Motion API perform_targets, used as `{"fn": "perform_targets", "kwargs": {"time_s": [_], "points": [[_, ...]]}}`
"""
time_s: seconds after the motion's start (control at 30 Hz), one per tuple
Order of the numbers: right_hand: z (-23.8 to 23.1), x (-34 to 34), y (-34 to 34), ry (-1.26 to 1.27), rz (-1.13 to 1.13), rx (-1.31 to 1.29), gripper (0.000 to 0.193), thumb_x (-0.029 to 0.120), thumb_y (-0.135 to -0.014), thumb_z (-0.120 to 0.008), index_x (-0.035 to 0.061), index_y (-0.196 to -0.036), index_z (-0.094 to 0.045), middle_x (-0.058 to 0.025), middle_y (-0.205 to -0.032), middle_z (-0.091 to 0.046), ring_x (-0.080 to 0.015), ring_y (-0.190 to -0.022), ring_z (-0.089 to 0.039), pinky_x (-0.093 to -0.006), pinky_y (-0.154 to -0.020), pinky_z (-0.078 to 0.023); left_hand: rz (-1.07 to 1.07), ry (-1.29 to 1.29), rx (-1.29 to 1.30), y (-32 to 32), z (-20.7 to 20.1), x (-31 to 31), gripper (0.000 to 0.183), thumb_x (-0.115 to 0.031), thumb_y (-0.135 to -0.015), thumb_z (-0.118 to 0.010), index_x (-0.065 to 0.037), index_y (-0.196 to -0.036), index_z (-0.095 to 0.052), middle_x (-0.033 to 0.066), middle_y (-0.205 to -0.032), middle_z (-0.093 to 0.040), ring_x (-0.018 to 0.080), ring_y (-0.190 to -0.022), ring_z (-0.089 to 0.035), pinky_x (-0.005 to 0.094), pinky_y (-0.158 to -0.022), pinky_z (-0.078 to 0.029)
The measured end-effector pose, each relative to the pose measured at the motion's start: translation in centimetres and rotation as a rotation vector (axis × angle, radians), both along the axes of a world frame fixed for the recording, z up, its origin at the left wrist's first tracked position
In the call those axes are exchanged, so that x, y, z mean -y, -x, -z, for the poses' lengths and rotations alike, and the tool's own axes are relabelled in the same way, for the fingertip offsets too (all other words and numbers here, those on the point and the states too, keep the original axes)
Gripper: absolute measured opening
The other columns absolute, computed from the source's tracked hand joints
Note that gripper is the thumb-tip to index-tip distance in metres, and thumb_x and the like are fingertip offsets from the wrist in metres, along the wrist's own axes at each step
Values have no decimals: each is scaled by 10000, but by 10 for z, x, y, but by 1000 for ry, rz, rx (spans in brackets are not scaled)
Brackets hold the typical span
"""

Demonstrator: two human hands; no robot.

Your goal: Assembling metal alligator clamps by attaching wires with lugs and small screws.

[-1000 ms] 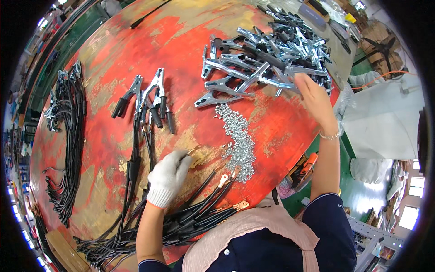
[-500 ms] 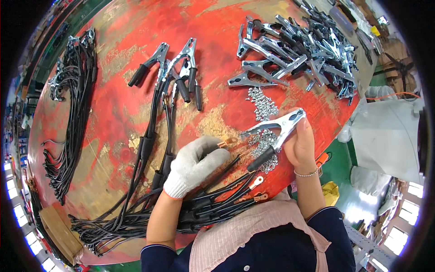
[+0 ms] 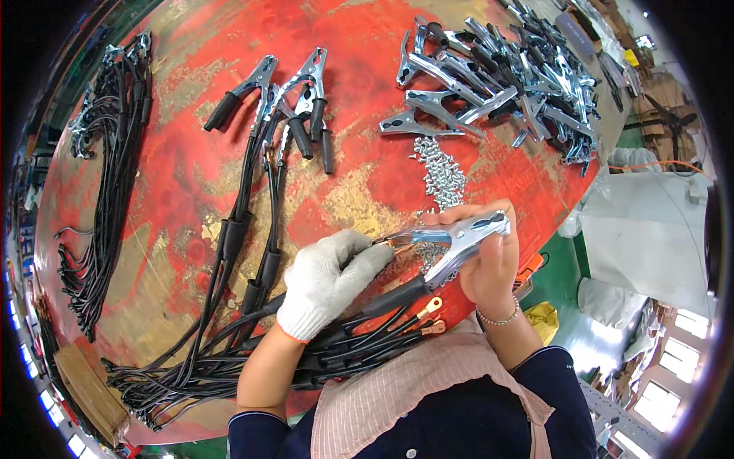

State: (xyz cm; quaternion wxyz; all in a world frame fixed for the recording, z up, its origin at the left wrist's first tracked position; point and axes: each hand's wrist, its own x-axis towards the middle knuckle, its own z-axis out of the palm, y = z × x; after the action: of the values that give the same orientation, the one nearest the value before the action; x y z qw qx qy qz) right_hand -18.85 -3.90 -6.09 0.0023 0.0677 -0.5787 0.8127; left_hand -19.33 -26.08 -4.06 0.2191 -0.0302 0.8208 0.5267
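Note:
My left hand, in a white knit glove, pinches the end of a black cable at its copper lug. The lug sits at the rear of a silver battery clamp; I cannot tell if it is inside the handle. My bare right hand grips this clamp around its jaws, which point right. One clamp handle wears a black sleeve. Below my hands lie black cables with bare lugs. Small screws lie in a heap beyond the clamp, and smaller hardware shows partly behind it.
A worn red table bears everything. Clamps are piled at the far right. Several clamps joined to cables lie at the upper middle, and a cable bundle at the left. A cardboard piece rests at the lower left edge.
The clamp has tilted and come closer to my left hand, its handle end now meeting the lug. My right fingers have wrapped further over the jaws.

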Motion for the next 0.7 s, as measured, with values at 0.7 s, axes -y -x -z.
{"fn": "perform_targets", "kwargs": {"time_s": [0.7], "points": [[-8,12,-2,82,-27,-14,359,302,-974,-548,39,-1120,-352,-247,-1132,-585,-382,-1111,-598,-478,-950,-482,-17,45,-45,2,5,-2,241,-256,-860,-682,-14,-857,-687,67,-646,-621,92,-602,-562,274,-577,-463]]}}
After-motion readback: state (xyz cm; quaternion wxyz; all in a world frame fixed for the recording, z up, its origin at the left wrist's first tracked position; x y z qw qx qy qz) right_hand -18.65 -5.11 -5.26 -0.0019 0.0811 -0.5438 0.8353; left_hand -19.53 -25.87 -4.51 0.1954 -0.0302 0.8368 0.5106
